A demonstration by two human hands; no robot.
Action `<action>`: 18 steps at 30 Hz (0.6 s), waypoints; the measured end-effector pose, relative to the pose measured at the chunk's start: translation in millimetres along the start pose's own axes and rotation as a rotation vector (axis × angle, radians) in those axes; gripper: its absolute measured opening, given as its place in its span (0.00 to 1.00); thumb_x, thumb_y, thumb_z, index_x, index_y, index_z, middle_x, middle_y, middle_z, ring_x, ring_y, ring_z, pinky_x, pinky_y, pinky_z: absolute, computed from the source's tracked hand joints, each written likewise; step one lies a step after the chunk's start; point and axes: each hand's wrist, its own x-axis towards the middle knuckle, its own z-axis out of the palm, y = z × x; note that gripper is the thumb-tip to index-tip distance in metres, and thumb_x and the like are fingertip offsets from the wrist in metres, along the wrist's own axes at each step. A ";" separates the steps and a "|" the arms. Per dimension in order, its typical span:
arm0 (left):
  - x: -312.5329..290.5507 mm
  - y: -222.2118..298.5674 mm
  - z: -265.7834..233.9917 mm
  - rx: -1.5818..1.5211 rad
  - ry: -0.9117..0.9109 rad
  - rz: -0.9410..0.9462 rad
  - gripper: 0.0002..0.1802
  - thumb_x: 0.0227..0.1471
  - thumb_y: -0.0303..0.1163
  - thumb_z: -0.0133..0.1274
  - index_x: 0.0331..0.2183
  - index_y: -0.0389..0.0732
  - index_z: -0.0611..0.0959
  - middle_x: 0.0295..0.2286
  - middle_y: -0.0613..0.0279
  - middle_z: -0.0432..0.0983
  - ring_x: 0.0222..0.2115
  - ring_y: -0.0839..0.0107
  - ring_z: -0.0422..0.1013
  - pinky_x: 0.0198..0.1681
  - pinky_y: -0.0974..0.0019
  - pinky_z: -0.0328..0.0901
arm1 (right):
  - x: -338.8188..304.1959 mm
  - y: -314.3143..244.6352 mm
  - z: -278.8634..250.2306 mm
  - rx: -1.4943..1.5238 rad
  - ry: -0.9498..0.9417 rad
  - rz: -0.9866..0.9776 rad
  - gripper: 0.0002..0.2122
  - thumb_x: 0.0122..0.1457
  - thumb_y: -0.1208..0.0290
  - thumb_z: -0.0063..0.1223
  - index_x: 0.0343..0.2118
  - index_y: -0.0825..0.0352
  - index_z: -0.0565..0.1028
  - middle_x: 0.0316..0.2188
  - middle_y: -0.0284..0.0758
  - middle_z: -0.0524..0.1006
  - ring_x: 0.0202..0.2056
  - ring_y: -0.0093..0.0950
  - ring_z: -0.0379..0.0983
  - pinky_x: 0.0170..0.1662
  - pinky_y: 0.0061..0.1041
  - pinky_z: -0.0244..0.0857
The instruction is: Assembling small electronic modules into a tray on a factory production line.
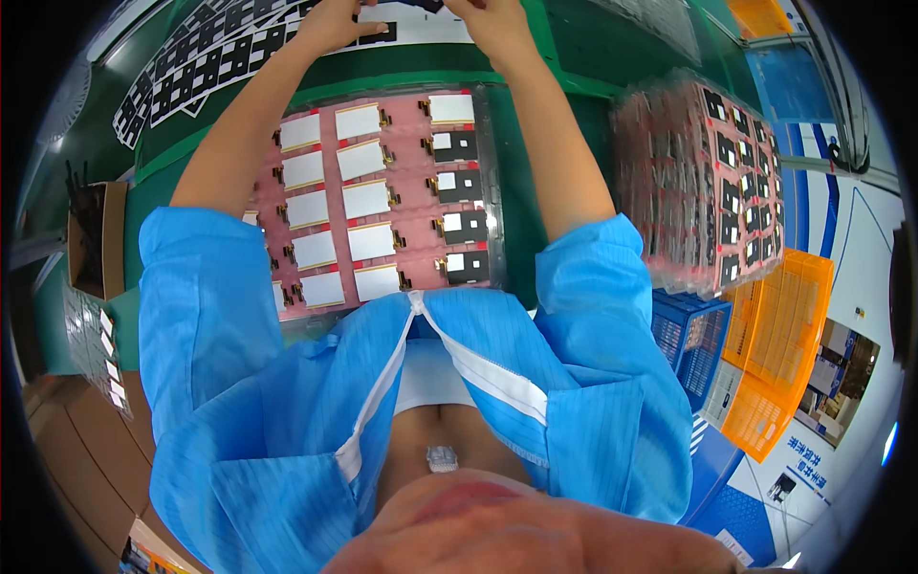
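Beyond the pink tray (411, 143), head view: two hands at a small dark piece (421, 4).

Dark piece shows past the tray's far edge, between left hand (333, 24) and right hand (492, 24), near a white sheet (440, 33). Left hand part-spread, fingers bent, beside a black cut-out (379, 32) on the sheet; right hand turned inward, fingers curled. Whether either pinches the piece: cannot tell, nor how wide the fingers stand; fingertips run off the frame. Handling, by judgement: light, thin, perhaps bendable, maybe slippery; best taken by opposite edges. Its full outline and underside are cut off. Left forearm (251, 124) hides the tray's far left corner.
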 end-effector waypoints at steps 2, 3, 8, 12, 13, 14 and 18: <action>10.1 22.2 15.1 0.755 -0.102 -0.572 0.27 0.43 0.39 0.72 0.43 0.35 0.83 0.34 0.49 0.79 0.34 0.53 0.76 0.38 0.56 0.71 | -28.2 -4.4 -21.8 0.218 -0.029 -0.136 0.04 0.63 0.78 0.56 0.34 0.66 0.72 0.23 0.25 0.71 0.27 0.17 0.66 0.33 0.20 0.61; 7.5 30.3 11.7 0.779 -0.073 -0.571 0.24 0.46 0.37 0.70 0.43 0.35 0.84 0.33 0.49 0.78 0.33 0.55 0.76 0.38 0.57 0.71 | -40.5 -11.6 -28.0 0.193 -0.048 -0.138 0.04 0.63 0.80 0.55 0.35 0.66 0.71 0.24 0.24 0.71 0.27 0.15 0.66 0.34 0.19 0.60; -8.4 92.5 46.1 0.560 -0.017 -0.314 0.15 0.45 0.27 0.69 0.37 0.35 0.85 0.32 0.53 0.76 0.33 0.58 0.76 0.36 0.60 0.71 | -88.3 -24.1 -57.3 0.175 -0.110 0.131 0.04 0.62 0.80 0.58 0.36 0.65 0.74 0.25 0.22 0.73 0.28 0.13 0.67 0.33 0.15 0.60; -26.2 125.2 75.1 0.455 -0.303 -0.337 0.17 0.48 0.29 0.67 0.43 0.40 0.86 0.37 0.64 0.74 0.35 0.68 0.70 0.41 0.65 0.67 | -109.5 -23.5 -57.2 0.165 -0.102 0.196 0.05 0.61 0.80 0.60 0.37 0.65 0.75 0.25 0.22 0.75 0.28 0.13 0.67 0.32 0.16 0.61; -27.1 129.4 80.7 0.456 -0.305 -0.334 0.17 0.48 0.29 0.67 0.43 0.40 0.86 0.37 0.64 0.74 0.35 0.68 0.70 0.41 0.65 0.67 | -113.2 -23.6 -56.4 0.175 -0.070 0.196 0.05 0.60 0.79 0.61 0.36 0.66 0.75 0.24 0.22 0.75 0.28 0.13 0.67 0.32 0.16 0.61; -30.7 132.9 81.7 0.493 -0.304 -0.328 0.19 0.47 0.28 0.68 0.44 0.40 0.85 0.38 0.64 0.75 0.35 0.68 0.70 0.41 0.65 0.67 | -114.9 -33.3 -51.6 0.185 -0.074 0.193 0.05 0.60 0.79 0.61 0.36 0.66 0.75 0.24 0.22 0.75 0.28 0.13 0.67 0.32 0.16 0.61; -33.4 141.3 85.0 0.578 -0.325 -0.370 0.27 0.42 0.42 0.73 0.45 0.45 0.87 0.37 0.61 0.77 0.36 0.62 0.75 0.41 0.60 0.70 | -117.9 -47.6 -46.2 0.185 -0.006 0.282 0.04 0.60 0.78 0.61 0.34 0.66 0.76 0.24 0.24 0.75 0.28 0.14 0.68 0.33 0.17 0.62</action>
